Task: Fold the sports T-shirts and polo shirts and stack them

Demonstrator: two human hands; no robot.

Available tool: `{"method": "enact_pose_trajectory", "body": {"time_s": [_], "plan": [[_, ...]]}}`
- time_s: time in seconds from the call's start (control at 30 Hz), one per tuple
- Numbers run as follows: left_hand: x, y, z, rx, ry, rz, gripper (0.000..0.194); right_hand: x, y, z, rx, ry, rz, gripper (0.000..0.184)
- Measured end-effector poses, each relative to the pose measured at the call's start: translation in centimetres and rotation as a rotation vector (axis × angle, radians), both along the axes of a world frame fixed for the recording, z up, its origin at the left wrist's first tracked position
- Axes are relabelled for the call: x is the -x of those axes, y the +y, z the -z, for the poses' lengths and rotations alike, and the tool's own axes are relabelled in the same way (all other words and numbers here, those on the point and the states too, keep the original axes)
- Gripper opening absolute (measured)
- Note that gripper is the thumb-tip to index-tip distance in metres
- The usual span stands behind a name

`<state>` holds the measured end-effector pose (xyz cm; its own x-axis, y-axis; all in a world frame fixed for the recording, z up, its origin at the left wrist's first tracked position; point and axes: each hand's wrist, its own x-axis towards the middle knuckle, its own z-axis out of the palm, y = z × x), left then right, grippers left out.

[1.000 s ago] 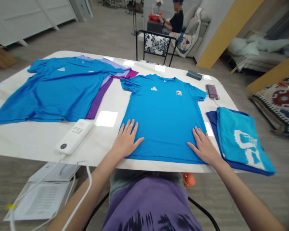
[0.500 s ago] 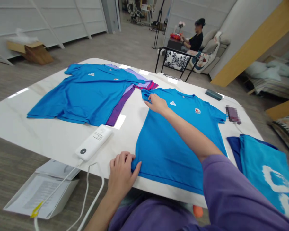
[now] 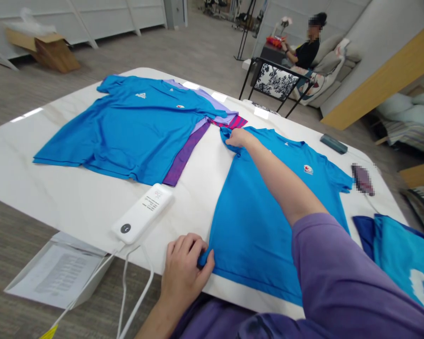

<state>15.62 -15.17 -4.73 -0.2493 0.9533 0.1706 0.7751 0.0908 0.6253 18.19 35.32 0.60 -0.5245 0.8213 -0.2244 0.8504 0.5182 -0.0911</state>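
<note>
A blue T-shirt (image 3: 257, 226) lies flat, front side up, on the white table (image 3: 134, 263), its hem toward me. At its lower left corner, my left hand (image 3: 186, 263) is closed, with the hem fabric pinched between thumb and fingers. My right hand (image 3: 240, 138) reaches across the shirt and grips the sleeve on the left side; its fingertips are partly hidden by the cloth. My right forearm covers part of the chest print. To the left, a second blue T-shirt (image 3: 127, 127) is spread over purple and lilac garments (image 3: 183, 160).
A white device (image 3: 143, 214) with cables sits near the front edge. Folded blue cloth (image 3: 403, 254) lies at the right, with a dark case (image 3: 334, 143) farther back. Beyond the table stand a black-framed chair (image 3: 273, 82) and a seated person (image 3: 305, 49). An open box (image 3: 61, 270) is below.
My right hand has closed on the sleeve and slightly lifted its fabric. My left fingers have drawn together on the hem corner. The view has shifted a little.
</note>
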Motion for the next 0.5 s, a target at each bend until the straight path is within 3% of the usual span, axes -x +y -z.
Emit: {"method": "enact_pose_trajectory", "body": {"time_s": [0.17,0.23,0.37,0.5], "plan": [[0.0,0.1,0.0,-0.015,0.032,-0.006,0.011,-1.1,-1.9,-1.2,0.185,-0.130,0.009,0.030],[0.0,0.1,0.0,-0.016,0.032,-0.009,0.011,-1.4,-2.9,-1.5,0.160,-0.117,-0.031,0.029],[-0.1,0.1,-0.1,-0.010,0.019,-0.004,0.010,-2.3,-4.7,-1.6,-0.035,-0.090,-0.112,0.031],[-0.1,0.0,0.0,-0.003,0.006,-0.006,0.011,-2.9,-4.2,-1.6,0.128,-0.146,-0.280,0.023]]}}
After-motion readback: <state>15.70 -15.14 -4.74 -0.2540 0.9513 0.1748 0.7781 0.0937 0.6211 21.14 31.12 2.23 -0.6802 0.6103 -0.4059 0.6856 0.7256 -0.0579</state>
